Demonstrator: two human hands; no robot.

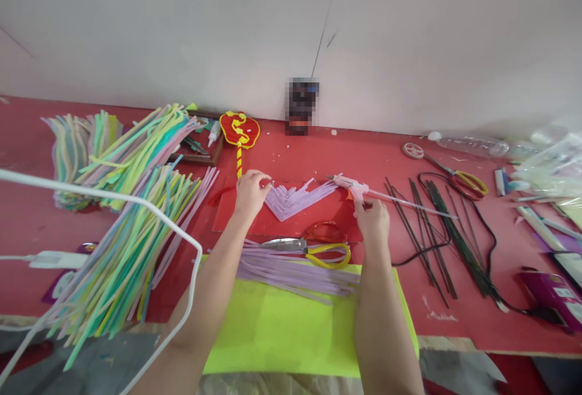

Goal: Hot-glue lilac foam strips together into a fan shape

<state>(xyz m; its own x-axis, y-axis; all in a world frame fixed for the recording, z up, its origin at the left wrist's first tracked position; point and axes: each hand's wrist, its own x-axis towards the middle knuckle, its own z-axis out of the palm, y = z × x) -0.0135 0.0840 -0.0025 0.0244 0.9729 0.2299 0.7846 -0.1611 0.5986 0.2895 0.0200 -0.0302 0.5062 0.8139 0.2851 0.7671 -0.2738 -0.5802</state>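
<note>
My right hand (373, 219) is closed around the handle of a pink glue gun (352, 185). The gun's nozzle points left, beside the right arm of a V-shaped piece of lilac pipe cleaners (291, 201) on a red board (254, 224). A long glue stick (409, 203) sticks out of the gun's back. At the left tip of the V, my left hand (252, 192) is pinched shut; what its fingertips hold is too small to make out. Nearer me, scissors (291, 243) with a yellow and red handle lie on loose lilac pipe cleaners (291, 272).
Bundles of multicoloured pipe cleaners (131, 249) fill the left, with a white cable (136, 198) crossing in front. A red-and-yellow fan-shaped piece (239, 130) lies behind. Dark green stems (454, 231), a second pair of scissors (468, 183) and a plastic bottle (473, 145) are at the right.
</note>
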